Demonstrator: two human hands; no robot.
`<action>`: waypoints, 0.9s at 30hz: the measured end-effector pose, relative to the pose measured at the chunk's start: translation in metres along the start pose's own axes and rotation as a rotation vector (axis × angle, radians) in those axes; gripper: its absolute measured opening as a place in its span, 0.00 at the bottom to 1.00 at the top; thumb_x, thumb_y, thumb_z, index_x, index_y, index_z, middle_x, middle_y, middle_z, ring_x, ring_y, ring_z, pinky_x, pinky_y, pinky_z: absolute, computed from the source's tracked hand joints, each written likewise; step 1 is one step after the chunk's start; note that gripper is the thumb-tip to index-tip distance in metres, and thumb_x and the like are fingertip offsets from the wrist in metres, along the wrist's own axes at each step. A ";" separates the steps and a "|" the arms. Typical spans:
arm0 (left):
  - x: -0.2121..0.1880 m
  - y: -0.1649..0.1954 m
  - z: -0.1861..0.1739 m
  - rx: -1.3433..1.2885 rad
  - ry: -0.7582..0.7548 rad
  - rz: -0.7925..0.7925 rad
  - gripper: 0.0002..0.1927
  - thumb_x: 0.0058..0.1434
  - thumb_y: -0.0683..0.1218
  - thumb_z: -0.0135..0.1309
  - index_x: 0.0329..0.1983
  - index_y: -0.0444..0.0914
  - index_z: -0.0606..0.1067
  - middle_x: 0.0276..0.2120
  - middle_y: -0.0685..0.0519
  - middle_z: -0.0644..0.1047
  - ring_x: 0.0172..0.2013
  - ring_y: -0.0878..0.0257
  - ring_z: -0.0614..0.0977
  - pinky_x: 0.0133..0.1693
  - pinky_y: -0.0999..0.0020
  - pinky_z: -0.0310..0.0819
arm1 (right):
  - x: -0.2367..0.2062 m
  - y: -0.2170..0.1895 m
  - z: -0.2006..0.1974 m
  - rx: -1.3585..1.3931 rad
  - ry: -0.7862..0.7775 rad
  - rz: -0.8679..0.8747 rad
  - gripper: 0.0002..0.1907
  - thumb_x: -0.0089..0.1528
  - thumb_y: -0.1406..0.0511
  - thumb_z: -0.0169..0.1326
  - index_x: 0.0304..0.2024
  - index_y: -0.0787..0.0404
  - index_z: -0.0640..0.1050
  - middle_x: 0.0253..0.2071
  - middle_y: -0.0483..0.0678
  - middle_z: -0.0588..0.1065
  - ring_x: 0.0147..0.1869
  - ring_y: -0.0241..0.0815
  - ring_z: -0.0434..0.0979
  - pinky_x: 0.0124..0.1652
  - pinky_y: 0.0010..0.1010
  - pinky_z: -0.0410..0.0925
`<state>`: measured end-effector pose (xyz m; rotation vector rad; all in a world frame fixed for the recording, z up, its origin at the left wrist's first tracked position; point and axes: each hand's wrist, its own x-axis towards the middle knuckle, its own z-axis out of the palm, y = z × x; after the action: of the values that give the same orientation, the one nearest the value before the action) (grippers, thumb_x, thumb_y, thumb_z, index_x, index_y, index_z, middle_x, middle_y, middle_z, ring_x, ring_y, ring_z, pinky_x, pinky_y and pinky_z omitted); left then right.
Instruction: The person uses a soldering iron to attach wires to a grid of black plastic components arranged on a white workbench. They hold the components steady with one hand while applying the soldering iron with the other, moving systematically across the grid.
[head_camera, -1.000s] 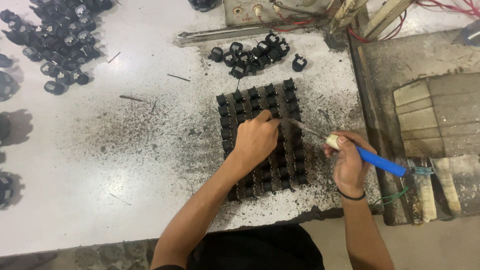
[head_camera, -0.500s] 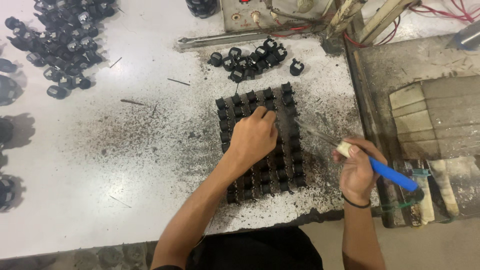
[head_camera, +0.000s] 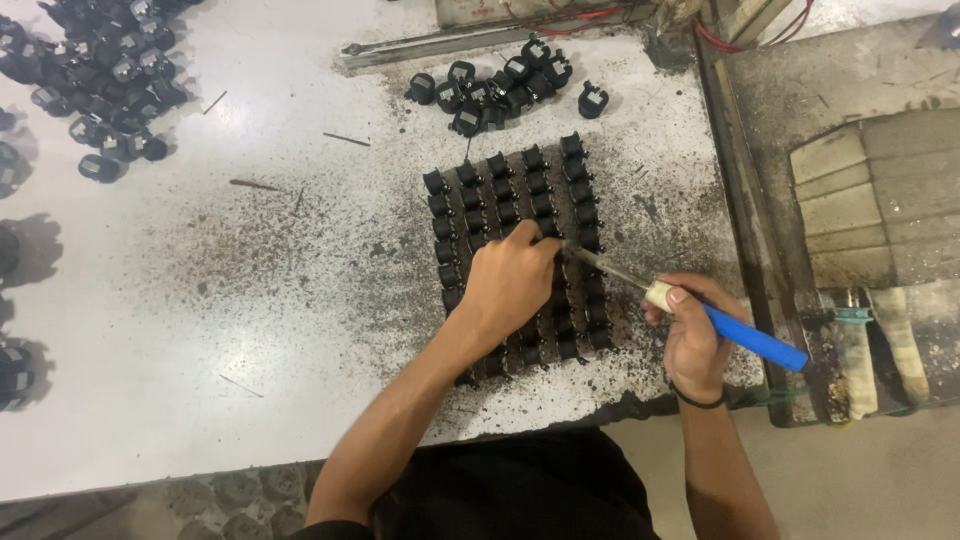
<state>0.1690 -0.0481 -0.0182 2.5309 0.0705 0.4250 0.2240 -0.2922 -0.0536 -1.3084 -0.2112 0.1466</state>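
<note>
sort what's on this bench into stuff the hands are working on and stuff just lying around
In use:
- blue-handled soldering iron in right hand
- square grid of small black plastic parts under left hand

Lying about:
- loose pile of black parts
- larger heap at far left
- long grey metal bar

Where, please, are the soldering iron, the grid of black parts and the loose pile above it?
soldering iron (head_camera: 755, 338), head view, blue handle.
grid of black parts (head_camera: 505, 190), head view, upper rows.
loose pile (head_camera: 495, 85), head view, middle.

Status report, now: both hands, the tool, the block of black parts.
Left hand resting on grid of black parts. Right hand gripping blue-handled soldering iron, tip at grid beside left fingers. Loose black parts piled behind, clear of work.
</note>
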 end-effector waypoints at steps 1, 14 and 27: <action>0.003 0.000 0.001 0.000 -0.006 0.019 0.07 0.56 0.38 0.54 0.36 0.34 0.81 0.36 0.40 0.77 0.26 0.43 0.82 0.28 0.52 0.78 | 0.001 0.000 0.000 0.022 -0.007 0.019 0.11 0.67 0.69 0.51 0.45 0.74 0.78 0.36 0.58 0.78 0.34 0.44 0.78 0.34 0.30 0.71; 0.000 0.003 -0.008 -0.111 -0.040 -0.048 0.11 0.54 0.36 0.54 0.39 0.32 0.82 0.37 0.39 0.76 0.27 0.41 0.82 0.30 0.50 0.80 | 0.001 -0.004 0.007 -0.091 0.046 -0.011 0.12 0.66 0.67 0.53 0.42 0.74 0.79 0.33 0.56 0.77 0.31 0.43 0.77 0.30 0.29 0.69; -0.001 -0.003 0.003 -0.050 -0.003 -0.028 0.05 0.55 0.37 0.53 0.32 0.33 0.80 0.36 0.41 0.77 0.28 0.43 0.83 0.31 0.51 0.79 | 0.002 0.003 0.004 0.008 0.063 -0.015 0.11 0.66 0.68 0.53 0.44 0.73 0.79 0.34 0.57 0.78 0.33 0.45 0.79 0.31 0.31 0.70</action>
<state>0.1689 -0.0474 -0.0231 2.4779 0.0928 0.4069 0.2251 -0.2872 -0.0549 -1.3013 -0.1670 0.0932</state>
